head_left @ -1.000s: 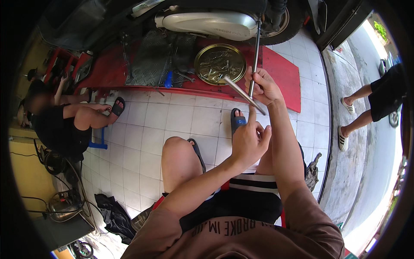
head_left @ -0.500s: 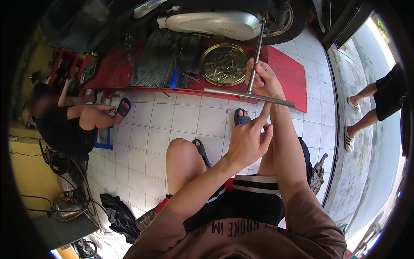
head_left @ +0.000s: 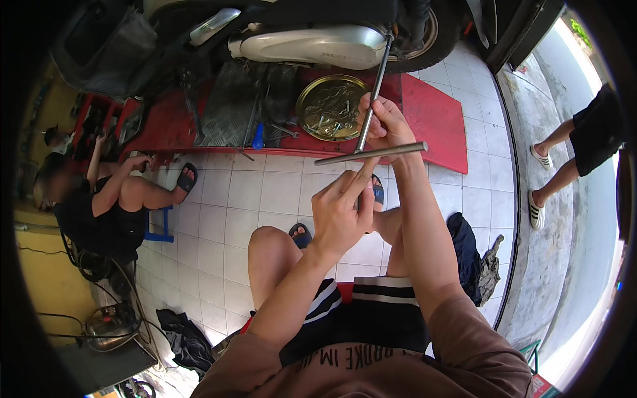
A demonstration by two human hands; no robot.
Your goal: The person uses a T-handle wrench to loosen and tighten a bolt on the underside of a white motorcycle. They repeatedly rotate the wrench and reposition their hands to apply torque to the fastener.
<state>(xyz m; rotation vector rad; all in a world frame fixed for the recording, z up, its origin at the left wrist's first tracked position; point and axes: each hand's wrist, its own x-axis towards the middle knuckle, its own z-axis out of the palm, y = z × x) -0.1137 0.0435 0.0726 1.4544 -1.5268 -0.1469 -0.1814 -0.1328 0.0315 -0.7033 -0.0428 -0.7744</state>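
My right hand (head_left: 386, 125) is closed loosely around the shaft of a long steel T-handle wrench (head_left: 379, 79). The wrench's far end meets the scooter by the rear end of its silver engine cover (head_left: 312, 48); the exact contact point is too small to make out. Below the right hand, the wrench's crossbar lies across the view, slightly tilted. My left hand (head_left: 340, 211) is under the crossbar, its index finger stretched up against the bar and its other fingers partly bent, gripping nothing.
A red platform (head_left: 434, 123) lies under the scooter. On it are a round brass-coloured tray (head_left: 299, 109) of bolts, a blue-handled screwdriver (head_left: 258, 136) and a spanner (head_left: 287, 131). One person (head_left: 86, 199) sits at the left; another (head_left: 594, 139) stands at the right. Dark cloth (head_left: 464, 249) lies by my leg.
The crossbar has turned, its right end now higher than its left. My left hand has moved left and slightly down along with it. The seated person has raised a hand.
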